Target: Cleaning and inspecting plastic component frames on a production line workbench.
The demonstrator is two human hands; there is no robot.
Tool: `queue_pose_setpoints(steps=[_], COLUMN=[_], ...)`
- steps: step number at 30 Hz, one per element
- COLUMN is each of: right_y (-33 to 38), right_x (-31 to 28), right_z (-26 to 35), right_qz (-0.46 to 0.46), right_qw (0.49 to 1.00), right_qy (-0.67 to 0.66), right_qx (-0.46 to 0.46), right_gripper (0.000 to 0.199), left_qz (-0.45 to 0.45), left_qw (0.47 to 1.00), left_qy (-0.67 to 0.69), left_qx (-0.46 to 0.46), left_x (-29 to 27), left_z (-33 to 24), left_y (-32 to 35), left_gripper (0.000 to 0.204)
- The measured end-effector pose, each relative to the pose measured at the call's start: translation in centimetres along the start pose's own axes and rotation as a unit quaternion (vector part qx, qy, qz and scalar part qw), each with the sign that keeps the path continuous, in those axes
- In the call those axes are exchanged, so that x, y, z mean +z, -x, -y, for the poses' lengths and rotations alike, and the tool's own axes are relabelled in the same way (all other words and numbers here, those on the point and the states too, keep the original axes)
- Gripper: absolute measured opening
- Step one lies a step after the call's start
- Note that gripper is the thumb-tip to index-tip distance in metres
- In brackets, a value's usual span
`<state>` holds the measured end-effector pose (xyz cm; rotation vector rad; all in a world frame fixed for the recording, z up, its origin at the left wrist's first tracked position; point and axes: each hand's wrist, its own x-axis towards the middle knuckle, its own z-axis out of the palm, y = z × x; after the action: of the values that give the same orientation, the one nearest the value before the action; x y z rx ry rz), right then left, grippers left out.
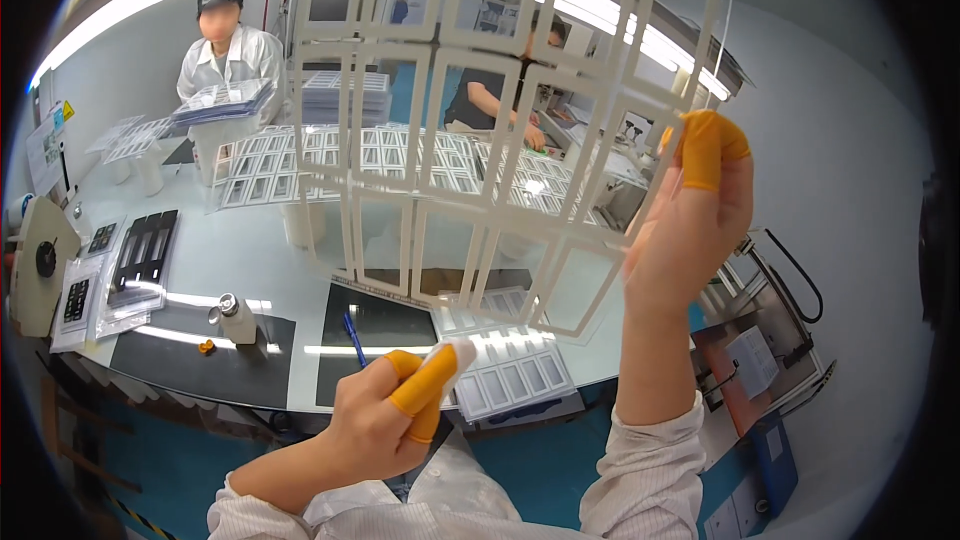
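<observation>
My right hand (690, 235) grips a clear printed panel (515, 130) by its edge; my left hand (375, 415) pinches a white wad (463, 353).
The panel, glossy and see-through, rises up and leftward from my right hand, patterned with round-cornered white rectangles. Smooth orange finger cots (703, 165) cover fingertips on both hands; my left fingers curl closed on the soft-looking wad, below the panel's lower edge. Just beyond my left hand lies a slim blue pen (354, 340), and to its right a flat white-framed sheet (512, 376). Farther left stands a white cylindrical bottle (236, 320) with a metallic top, its contents hidden; beyond that, a clear plastic bag (75, 300) holds a dark piece marked with small squares.
</observation>
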<state>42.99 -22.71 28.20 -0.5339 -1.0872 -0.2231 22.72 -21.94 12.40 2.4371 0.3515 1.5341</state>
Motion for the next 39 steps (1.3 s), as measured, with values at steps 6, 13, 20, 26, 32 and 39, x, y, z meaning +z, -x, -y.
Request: queue_pose_setpoints(steps=[6, 13, 20, 26, 32, 39], right_y=[2.1, 5.2, 6.2, 6.8, 6.6, 6.9], right_x=[-1.4, -3.4, -4.2, -4.7, -4.5, -4.2], right_z=[-0.3, -1.1, -0.9, -0.9, -0.8, -0.5], right_qz=[0.078, 0.090, 0.102, 0.097, 0.109, 0.118], right_qw=[0.997, 0.996, 0.993, 0.993, 0.989, 0.988], right_qy=[0.001, -0.007, 0.042, 0.055, 0.071, 0.066], right_qx=[-0.016, -0.028, -0.038, -0.041, -0.067, -0.076], right_gripper=[0.013, 0.014, 0.015, 0.015, 0.012, 0.011], left_qz=[-0.083, -0.198, -0.247, -0.264, -0.266, -0.217], left_qw=[0.995, 0.976, 0.962, 0.951, 0.951, 0.974], left_qy=[0.050, 0.058, 0.017, 0.010, -0.023, -0.062], left_qx=[-0.032, -0.074, -0.117, -0.159, -0.154, -0.008], left_x=[-1.2, -2.8, -4.3, -4.5, -5.2, -6.1], left_z=[0.5, 2.0, 2.3, 2.9, 2.7, 1.1], left_y=[1.2, 2.7, 3.3, 3.5, 3.2, -0.1], left_gripper=[0.027, 0.030, 0.028, 0.027, 0.028, 0.033])
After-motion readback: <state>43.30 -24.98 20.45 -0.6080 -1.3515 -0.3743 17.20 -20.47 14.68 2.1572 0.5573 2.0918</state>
